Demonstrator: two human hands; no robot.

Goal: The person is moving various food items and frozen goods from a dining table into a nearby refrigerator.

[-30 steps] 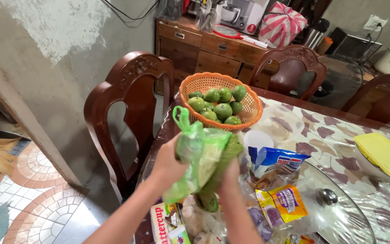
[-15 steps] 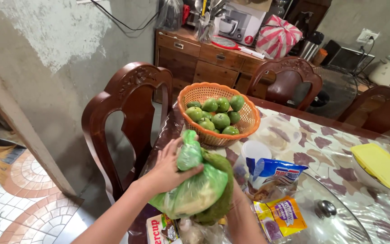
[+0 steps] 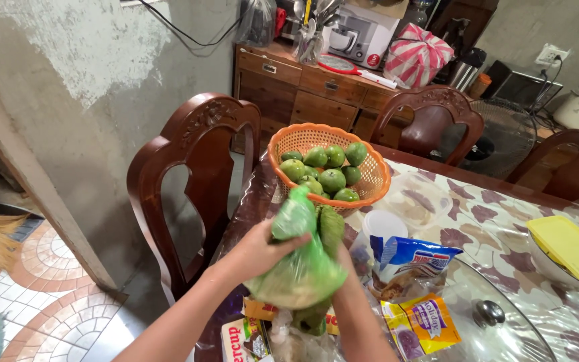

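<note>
While the green plastic bag (image 3: 301,268) is gripped at its gathered neck by the left hand (image 3: 257,251) above the table's edge (image 3: 246,201), its underside is supported by the right hand (image 3: 344,268), grip hidden; the bag appears closed, not yet set down.

The green plastic bag (image 3: 301,268) is now bunched shut, its loose handles gone from view, squeezed at the neck by the left hand (image 3: 261,249). The long green vegetable (image 3: 330,229) has swung upright beside it, and the right hand (image 3: 347,276) has slid underneath.
</note>
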